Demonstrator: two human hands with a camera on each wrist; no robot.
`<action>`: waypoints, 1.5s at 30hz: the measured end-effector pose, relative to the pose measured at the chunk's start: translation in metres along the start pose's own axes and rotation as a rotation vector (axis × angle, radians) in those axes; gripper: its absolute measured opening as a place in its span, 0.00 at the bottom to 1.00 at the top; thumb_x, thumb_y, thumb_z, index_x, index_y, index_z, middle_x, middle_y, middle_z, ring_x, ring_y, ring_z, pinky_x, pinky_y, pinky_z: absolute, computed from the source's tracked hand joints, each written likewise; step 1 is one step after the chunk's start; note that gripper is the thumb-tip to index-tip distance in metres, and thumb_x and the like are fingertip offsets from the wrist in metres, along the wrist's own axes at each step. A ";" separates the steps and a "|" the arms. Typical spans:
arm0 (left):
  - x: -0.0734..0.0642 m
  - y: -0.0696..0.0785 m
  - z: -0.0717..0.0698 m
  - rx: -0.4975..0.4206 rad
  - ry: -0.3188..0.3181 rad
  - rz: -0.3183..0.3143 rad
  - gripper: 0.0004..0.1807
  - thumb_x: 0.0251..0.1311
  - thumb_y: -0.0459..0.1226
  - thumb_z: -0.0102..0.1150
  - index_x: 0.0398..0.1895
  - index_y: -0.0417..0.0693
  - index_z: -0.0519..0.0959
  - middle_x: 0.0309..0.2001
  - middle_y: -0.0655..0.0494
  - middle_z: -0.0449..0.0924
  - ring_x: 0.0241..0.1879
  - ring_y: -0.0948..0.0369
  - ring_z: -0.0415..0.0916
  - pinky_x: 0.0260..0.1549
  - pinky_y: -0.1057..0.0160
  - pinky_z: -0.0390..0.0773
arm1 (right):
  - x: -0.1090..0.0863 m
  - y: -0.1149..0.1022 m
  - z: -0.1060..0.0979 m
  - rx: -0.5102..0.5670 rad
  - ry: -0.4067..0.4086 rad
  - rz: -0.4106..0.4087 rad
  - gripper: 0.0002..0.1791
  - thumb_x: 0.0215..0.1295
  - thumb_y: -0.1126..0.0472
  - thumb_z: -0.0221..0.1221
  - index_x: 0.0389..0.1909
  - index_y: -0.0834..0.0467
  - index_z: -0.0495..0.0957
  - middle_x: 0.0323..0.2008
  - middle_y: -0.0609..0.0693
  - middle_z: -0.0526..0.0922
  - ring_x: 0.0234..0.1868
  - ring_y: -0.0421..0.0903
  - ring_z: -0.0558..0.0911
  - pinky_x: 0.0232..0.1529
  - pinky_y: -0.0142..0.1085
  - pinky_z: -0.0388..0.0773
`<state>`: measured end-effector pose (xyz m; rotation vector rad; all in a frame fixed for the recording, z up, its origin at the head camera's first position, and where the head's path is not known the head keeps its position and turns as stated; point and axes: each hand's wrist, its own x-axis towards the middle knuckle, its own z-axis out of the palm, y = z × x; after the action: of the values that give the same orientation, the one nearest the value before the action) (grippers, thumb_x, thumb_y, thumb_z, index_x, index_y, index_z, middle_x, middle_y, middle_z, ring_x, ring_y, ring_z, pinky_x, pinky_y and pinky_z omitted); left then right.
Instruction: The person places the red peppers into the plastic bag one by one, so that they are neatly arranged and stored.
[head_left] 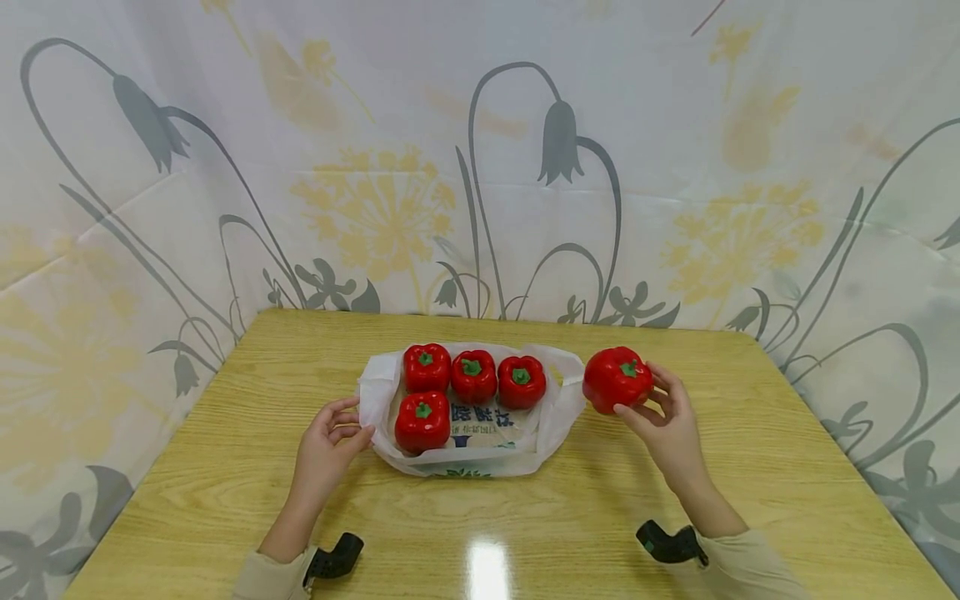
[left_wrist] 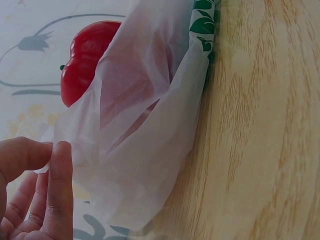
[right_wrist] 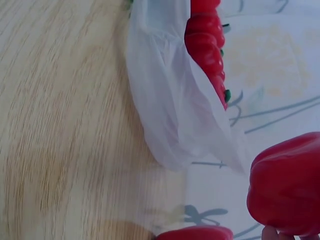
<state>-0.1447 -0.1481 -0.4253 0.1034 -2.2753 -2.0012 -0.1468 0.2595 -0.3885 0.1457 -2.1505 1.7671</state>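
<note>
A white plastic bag (head_left: 480,462) with green print lies opened out on the wooden table, several red bell peppers (head_left: 423,423) with green stems sitting in it. The left hand (head_left: 330,442) is at its left end. Close up in the left wrist view, thumb and forefinger pinch the thin plastic edge (left_wrist: 75,130). Just beyond the bag's right end, the right hand (head_left: 667,421) holds another red bell pepper (head_left: 611,383), thumb in front and fingers behind. The right wrist view shows this pepper (right_wrist: 290,185) large, with only fingertips (right_wrist: 280,235) visible beneath it.
The wooden table (head_left: 765,433) ends at the back against a flower-patterned cloth (head_left: 660,125). A second red rounded surface (right_wrist: 195,233) shows at the bottom of the right wrist view. Black wrist mounts (head_left: 337,557) sit at both sleeves.
</note>
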 end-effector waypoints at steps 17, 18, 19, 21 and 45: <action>0.000 0.000 0.000 -0.004 0.003 0.003 0.25 0.56 0.26 0.60 0.58 0.38 0.67 0.44 0.41 0.70 0.34 0.66 0.74 0.34 0.67 0.81 | -0.002 -0.004 0.029 0.028 -0.085 0.008 0.35 0.57 0.73 0.61 0.65 0.64 0.58 0.55 0.57 0.66 0.49 0.46 0.70 0.48 0.26 0.75; 0.000 0.000 0.000 -0.003 0.002 0.004 0.25 0.56 0.26 0.60 0.58 0.38 0.67 0.44 0.41 0.70 0.34 0.67 0.74 0.34 0.67 0.81 | -0.002 -0.004 0.031 0.036 -0.090 0.008 0.35 0.57 0.73 0.61 0.65 0.64 0.58 0.55 0.58 0.66 0.49 0.46 0.71 0.48 0.27 0.75; 0.000 0.000 0.000 -0.002 0.002 0.005 0.25 0.56 0.26 0.60 0.58 0.38 0.67 0.44 0.41 0.70 0.34 0.67 0.74 0.34 0.67 0.81 | -0.002 -0.003 0.032 0.044 -0.095 0.008 0.35 0.57 0.73 0.61 0.65 0.64 0.58 0.55 0.58 0.66 0.49 0.47 0.71 0.48 0.27 0.75; 0.000 0.000 0.000 -0.003 0.001 0.002 0.25 0.56 0.26 0.60 0.58 0.38 0.67 0.44 0.41 0.70 0.34 0.67 0.74 0.34 0.66 0.81 | -0.002 -0.003 0.035 0.058 -0.102 0.008 0.35 0.56 0.74 0.61 0.64 0.65 0.59 0.54 0.59 0.66 0.49 0.48 0.71 0.47 0.28 0.76; 0.000 0.000 0.000 -0.008 -0.001 0.005 0.25 0.56 0.25 0.60 0.58 0.37 0.67 0.44 0.41 0.70 0.34 0.67 0.74 0.34 0.67 0.81 | -0.006 0.004 0.070 0.133 -0.264 0.030 0.35 0.54 0.75 0.61 0.63 0.67 0.60 0.57 0.62 0.67 0.51 0.49 0.70 0.48 0.33 0.76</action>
<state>-0.1449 -0.1482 -0.4256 0.0952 -2.2657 -2.0084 -0.1570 0.1919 -0.4053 0.4029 -2.2182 2.0062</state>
